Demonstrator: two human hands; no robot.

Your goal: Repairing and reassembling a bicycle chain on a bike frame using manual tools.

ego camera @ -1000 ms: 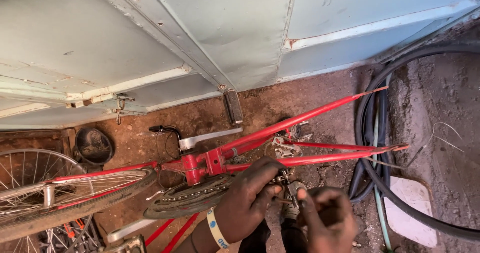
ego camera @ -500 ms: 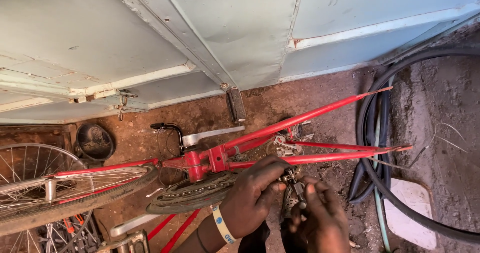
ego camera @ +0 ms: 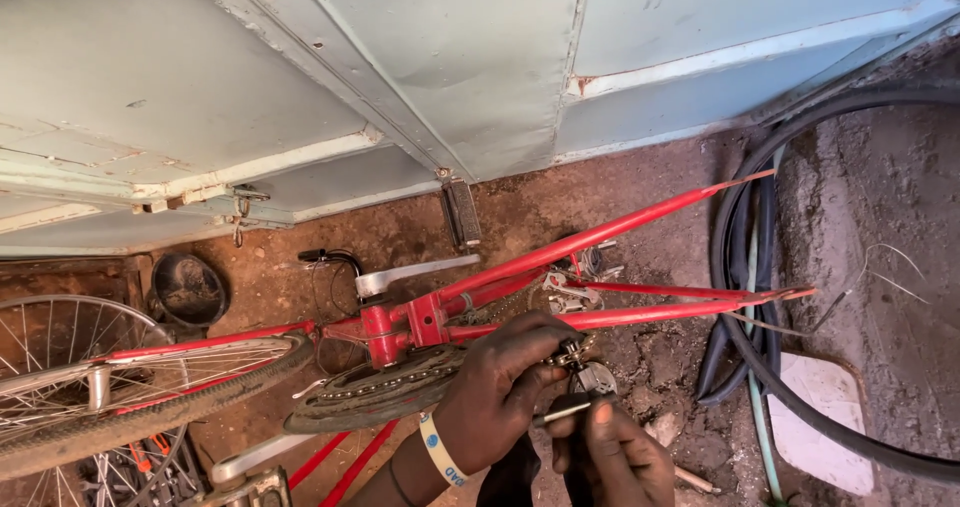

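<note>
The red bicycle frame (ego camera: 600, 317) lies upside down on the dirt floor (ego camera: 620, 207), below the pale blue doors (ego camera: 430, 77). Just below the frame's rear stays, the left hand (ego camera: 500, 392) pinches the small metal derailleur part (ego camera: 572, 352) in its grip. The right hand (ego camera: 615, 457), below that, closes its grip around a thin metal tool (ego camera: 562, 411). The chainring (ego camera: 375, 392) sits left of the hands, black tyres (ego camera: 745, 297) to their right

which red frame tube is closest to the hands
The lower red tube, passing just above the left hand; the upper red tube angles away toward the wall.
</note>
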